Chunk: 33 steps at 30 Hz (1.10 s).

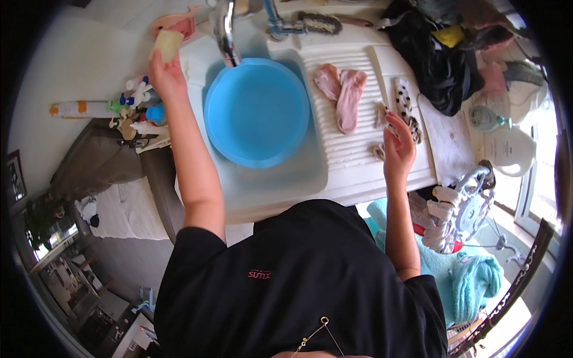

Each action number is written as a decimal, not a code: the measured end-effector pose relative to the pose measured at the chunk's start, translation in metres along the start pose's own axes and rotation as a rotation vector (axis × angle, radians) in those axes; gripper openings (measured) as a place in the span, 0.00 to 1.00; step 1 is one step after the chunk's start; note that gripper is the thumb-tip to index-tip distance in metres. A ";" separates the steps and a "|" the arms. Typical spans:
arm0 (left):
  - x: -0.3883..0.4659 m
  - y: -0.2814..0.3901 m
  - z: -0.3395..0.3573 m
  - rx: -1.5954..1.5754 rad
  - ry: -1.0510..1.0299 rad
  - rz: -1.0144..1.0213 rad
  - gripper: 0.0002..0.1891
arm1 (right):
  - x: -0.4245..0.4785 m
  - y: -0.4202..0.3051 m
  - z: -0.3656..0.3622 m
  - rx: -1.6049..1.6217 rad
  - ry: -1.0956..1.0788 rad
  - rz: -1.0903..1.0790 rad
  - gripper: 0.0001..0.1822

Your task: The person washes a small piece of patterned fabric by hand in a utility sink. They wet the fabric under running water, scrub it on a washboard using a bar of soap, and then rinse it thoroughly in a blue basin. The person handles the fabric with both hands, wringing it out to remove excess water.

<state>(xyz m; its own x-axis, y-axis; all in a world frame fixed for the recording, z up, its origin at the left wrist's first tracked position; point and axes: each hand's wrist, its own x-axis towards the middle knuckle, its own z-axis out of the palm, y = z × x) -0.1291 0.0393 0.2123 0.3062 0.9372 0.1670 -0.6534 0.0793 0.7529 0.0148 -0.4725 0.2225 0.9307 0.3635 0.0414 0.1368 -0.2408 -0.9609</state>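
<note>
My left hand (168, 75) holds a pale yellow bar of soap (169, 45) at the pink soap dish (182, 24), left of the chrome faucet (228, 36). A round blue plastic basin (257, 114) stands in the white sink, under the faucet's spout. On the ribbed washboard to its right lie pink socks (350, 96). My right hand (399, 141) hovers or rests over the board's right side, beside a white sock with black dots (403, 96); its fingers are apart. Whether it touches the patterned fabric under it I cannot tell.
A scrub brush (320, 23) lies behind the washboard. Dark clothes (429, 58) are heaped at the back right, near a clear bottle (485, 117) and a white jug (510, 150). Several spray bottles (138, 96) crowd the sink's left side. A turquoise towel (474, 282) is at the right.
</note>
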 end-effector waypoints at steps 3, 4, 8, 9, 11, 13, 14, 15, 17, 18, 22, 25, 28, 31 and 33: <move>-0.107 -0.041 0.022 -0.193 0.005 -0.434 0.18 | 0.001 0.004 0.002 0.030 -0.022 0.015 0.16; -0.137 -0.072 0.011 -0.099 0.006 -0.504 0.18 | 0.004 0.004 0.005 0.052 -0.059 0.040 0.16; -0.252 -0.116 0.081 -0.110 -0.225 -0.770 0.25 | 0.023 0.001 0.017 0.052 -0.130 0.069 0.18; -0.264 -0.125 0.096 -0.045 -0.331 -0.718 0.26 | 0.029 0.001 0.021 0.100 -0.137 0.035 0.18; -0.284 -0.135 0.127 0.119 -0.548 -0.567 0.29 | 0.043 0.000 0.031 0.192 -0.145 -0.030 0.20; -0.286 -0.113 0.156 0.709 -0.930 -0.131 0.37 | 0.052 0.002 0.040 0.044 -0.173 -0.081 0.23; -0.290 -0.113 0.157 0.787 -0.942 -0.028 0.38 | 0.056 0.006 0.044 -0.165 -0.188 -0.159 0.23; -0.293 -0.115 0.157 0.863 -0.950 0.076 0.39 | 0.058 0.016 0.049 -0.248 -0.232 -0.179 0.23; -0.307 -0.121 0.143 0.919 -0.863 0.134 0.43 | 0.059 0.037 0.060 -0.501 -0.210 -0.507 0.23; -0.316 -0.122 0.128 0.922 -0.849 0.107 0.43 | 0.057 0.045 0.061 -0.591 -0.247 -0.618 0.26; -0.338 -0.085 0.085 0.978 -0.855 -0.013 0.43 | 0.021 0.036 0.053 -0.798 -0.288 -0.634 0.31; -0.332 -0.077 0.069 1.054 -0.960 -0.019 0.41 | 0.017 0.048 0.042 -0.766 -0.353 -0.645 0.34; -0.328 -0.080 0.069 1.117 -1.135 0.089 0.41 | 0.047 0.052 0.038 -0.638 -0.289 -0.575 0.34; -0.325 -0.082 0.091 1.143 -1.217 0.178 0.42 | 0.071 0.044 0.044 -0.110 -0.233 -0.032 0.28; -0.326 -0.086 0.104 1.178 -1.240 0.204 0.45 | 0.090 0.051 0.048 0.112 -0.174 0.061 0.26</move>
<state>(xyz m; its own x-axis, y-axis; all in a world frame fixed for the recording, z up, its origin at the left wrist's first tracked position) -0.1008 -0.3084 0.1588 0.9697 0.0540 0.2384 -0.1001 -0.8021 0.5888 0.0896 -0.4090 0.1643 0.8621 0.5037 -0.0562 0.0345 -0.1689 -0.9850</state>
